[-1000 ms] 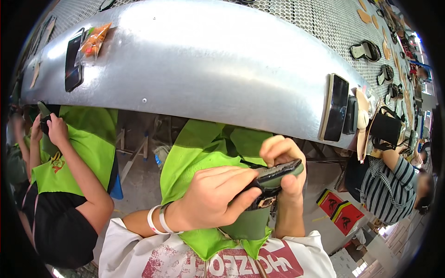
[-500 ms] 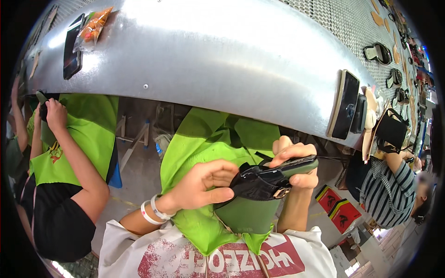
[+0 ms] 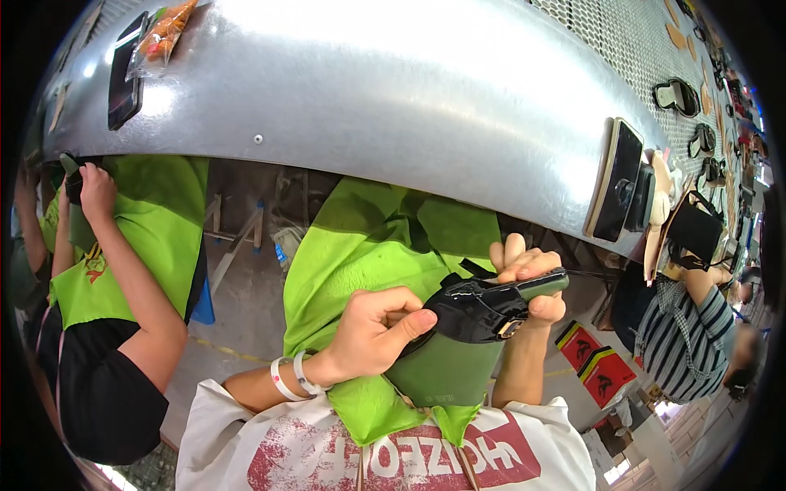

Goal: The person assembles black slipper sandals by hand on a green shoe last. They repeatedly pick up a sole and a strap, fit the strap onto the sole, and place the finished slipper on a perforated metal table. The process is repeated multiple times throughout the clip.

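Over my lap I hold a black glossy shoe upper (image 3: 475,313) with a gold-toned buckle, fitted on a green shoe last (image 3: 446,372). My right hand (image 3: 534,286) grips the last's narrow green end, fingers on top and thumb beneath. At the opposite end, my left hand (image 3: 381,331) is closed, with thumb and curled fingers pinching the upper's edge. A loose black strap sticks up from the upper beside my right fingers. The last's wide green part hangs below the upper, toward my chest.
A metal table (image 3: 368,98) runs across in front of me, bearing phones (image 3: 618,180) at right and a snack bag (image 3: 166,33) beside another phone at left. Co-workers sit on both sides. Shoes (image 3: 677,96) lie on the perforated belt. Red boxes (image 3: 604,378) are low at right.
My left hand has moved right and curled inward, its thumb now pressing the upper's edge. The shoe and last have shifted slightly right. My right hand keeps its grip.
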Available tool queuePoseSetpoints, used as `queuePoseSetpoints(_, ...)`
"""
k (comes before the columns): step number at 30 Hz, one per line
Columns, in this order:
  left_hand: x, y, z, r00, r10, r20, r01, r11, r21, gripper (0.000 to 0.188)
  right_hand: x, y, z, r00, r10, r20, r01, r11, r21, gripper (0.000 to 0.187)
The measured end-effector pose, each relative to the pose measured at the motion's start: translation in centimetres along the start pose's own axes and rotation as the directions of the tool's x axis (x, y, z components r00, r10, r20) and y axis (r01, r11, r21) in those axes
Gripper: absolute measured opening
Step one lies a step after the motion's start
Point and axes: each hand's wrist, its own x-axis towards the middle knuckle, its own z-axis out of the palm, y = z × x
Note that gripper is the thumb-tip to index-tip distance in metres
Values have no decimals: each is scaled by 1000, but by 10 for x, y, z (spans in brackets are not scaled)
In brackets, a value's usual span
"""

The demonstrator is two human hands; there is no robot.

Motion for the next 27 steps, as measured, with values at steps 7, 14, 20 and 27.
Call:
queuePoseSetpoints(7, 41, -15, 5, 849, -200, 489, 385, 869, -311, 29, -12, 16, -3, 992, -125, -2, 123, 974, 191, 24)
queuePoseSetpoints(14, 19, 15, 12, 934, -223, 278, 283, 938, -198, 24, -1, -6, 8, 986, -153, 60, 141, 976, 169, 29)
queuePoseSetpoints(20, -17, 51, 7, 973, -222, 69, 228, 968, -102, 45, 18, -55, 65, 993, 30, -113, -87, 836, -542, 36)
queuePoseSetpoints(27, -8, 47, 16, 997, -66, 35, 63, 993, 96, 71, 46, -46, 132, 975, -202, -88, 4, 416, -909, 57)
